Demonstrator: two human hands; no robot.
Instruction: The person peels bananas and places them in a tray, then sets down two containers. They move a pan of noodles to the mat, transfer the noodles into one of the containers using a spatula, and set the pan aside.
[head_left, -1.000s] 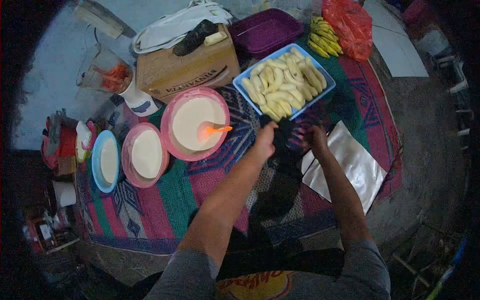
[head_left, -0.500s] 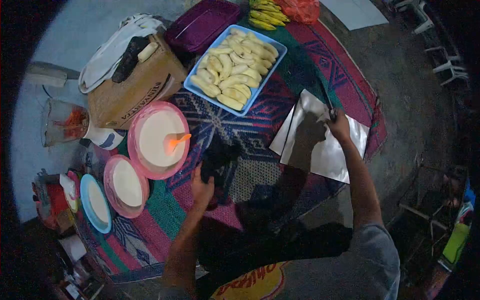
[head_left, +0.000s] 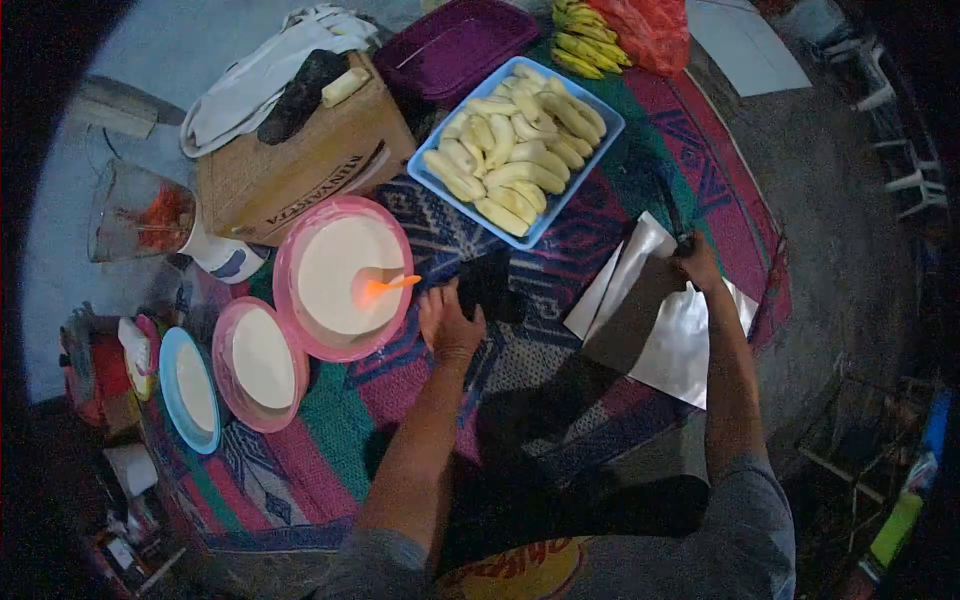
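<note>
- Resting just right of the large pink basin [head_left: 345, 350], the left hand [head_left: 450, 318] has its fingers loosely spread, back of the hand up; a dark patch lies beside it, and I cannot tell whether that is cloth or shadow
- The right hand [head_left: 697, 265] is curled around a dark slender tool [head_left: 675, 215], its kind too dim to tell, above the upper part of the silver sheet [head_left: 680, 350]
- The silver sheet lies at the right side of the patterned mat [head_left: 330, 440], partly shaded and partly covered by the right forearm
- The large pink basin holds pale liquid, with an orange spoon [head_left: 385, 285] leaning in it; a smaller pink basin [head_left: 225, 370] and a blue basin [head_left: 170, 385], both with pale contents, stand to its left
- Beyond the hands, peeled bananas [head_left: 520, 150] fill a light blue tray [head_left: 462, 208]
- Farther back are a cardboard box [head_left: 310, 190], a purple tray [head_left: 455, 50], a yellow banana bunch [head_left: 590, 45] and a red plastic bag [head_left: 650, 35]
</note>
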